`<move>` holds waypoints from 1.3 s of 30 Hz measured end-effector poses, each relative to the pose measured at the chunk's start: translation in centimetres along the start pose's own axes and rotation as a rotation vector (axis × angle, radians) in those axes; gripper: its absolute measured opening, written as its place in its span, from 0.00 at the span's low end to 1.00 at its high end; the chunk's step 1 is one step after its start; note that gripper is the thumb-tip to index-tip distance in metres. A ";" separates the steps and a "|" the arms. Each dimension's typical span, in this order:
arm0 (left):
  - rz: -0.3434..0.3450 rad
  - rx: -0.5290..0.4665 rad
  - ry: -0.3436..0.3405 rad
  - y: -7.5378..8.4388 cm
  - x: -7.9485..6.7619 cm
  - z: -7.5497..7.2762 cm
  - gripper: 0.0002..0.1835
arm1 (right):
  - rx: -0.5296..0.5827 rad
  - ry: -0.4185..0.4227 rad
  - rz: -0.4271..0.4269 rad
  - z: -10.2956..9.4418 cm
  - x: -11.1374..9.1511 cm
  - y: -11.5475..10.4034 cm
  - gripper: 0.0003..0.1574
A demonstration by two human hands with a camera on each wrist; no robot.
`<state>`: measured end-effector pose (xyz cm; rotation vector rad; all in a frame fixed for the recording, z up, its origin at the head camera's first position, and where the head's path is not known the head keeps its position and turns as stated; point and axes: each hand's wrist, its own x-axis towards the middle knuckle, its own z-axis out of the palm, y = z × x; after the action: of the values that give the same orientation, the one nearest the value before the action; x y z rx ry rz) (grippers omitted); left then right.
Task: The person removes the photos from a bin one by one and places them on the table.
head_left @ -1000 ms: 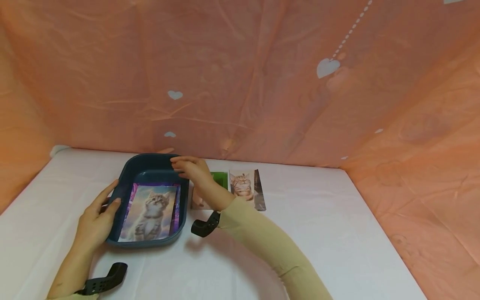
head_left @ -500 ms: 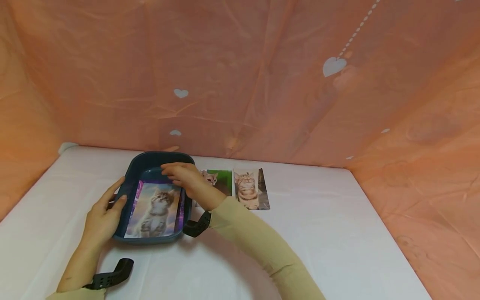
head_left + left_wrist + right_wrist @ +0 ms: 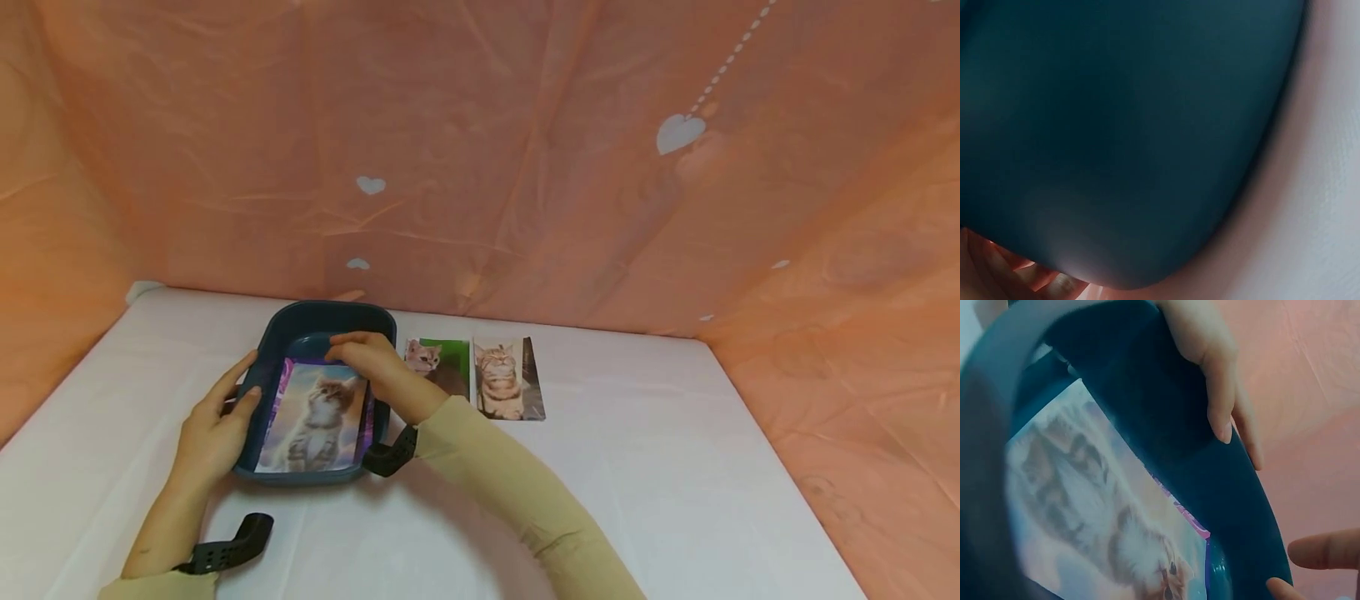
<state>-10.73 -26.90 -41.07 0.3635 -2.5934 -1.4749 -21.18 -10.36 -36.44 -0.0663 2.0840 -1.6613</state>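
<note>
A dark blue plastic tray (image 3: 330,317) lies at the left of the white-covered table. My left hand (image 3: 213,433) grips its left rim, thumb on the inner side and fingers outside, as the right wrist view shows. Inside the tray is a picture card of a grey-and-white kitten (image 3: 318,425), on top of purple-edged cards (image 3: 368,425). My right hand (image 3: 375,367) reaches over the right rim, fingers slightly bent near the far edge of the kitten card. Its thumb and finger (image 3: 1329,550) are apart in the right wrist view. The left wrist view mostly shows the tray's outer surface (image 3: 1116,125).
Right of the tray, two cat pictures lie side by side: one with a green background (image 3: 450,358), partly behind my right arm, and one of an orange cat (image 3: 501,379). An orange curtain with hearts (image 3: 487,167) hangs behind the white table (image 3: 637,467).
My right hand has moved left from the tray's right rim to over its inside, uncovering more of the green-backed picture. My left hand keeps its grip. The whole head view has shifted slightly.
</note>
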 end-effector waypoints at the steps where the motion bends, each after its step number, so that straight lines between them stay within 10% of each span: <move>1: -0.002 -0.002 -0.001 0.0 0.0 0.0 0.28 | -0.005 -0.008 0.000 0.0 0.0 0.0 0.22; 23: 0.012 0.011 -0.011 0.0 -0.1 0.1 0.28 | -0.010 -0.047 -0.069 -0.4 -0.1 0.8 0.20; 39: -0.008 0.016 -0.035 -0.1 0.1 0.1 0.29 | 0.064 0.091 -0.245 -0.5 -1.1 1.1 0.22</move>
<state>-10.80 -26.92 -41.19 0.3537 -2.6356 -1.4775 -20.14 -9.26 -37.08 -0.2380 2.1587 -1.9047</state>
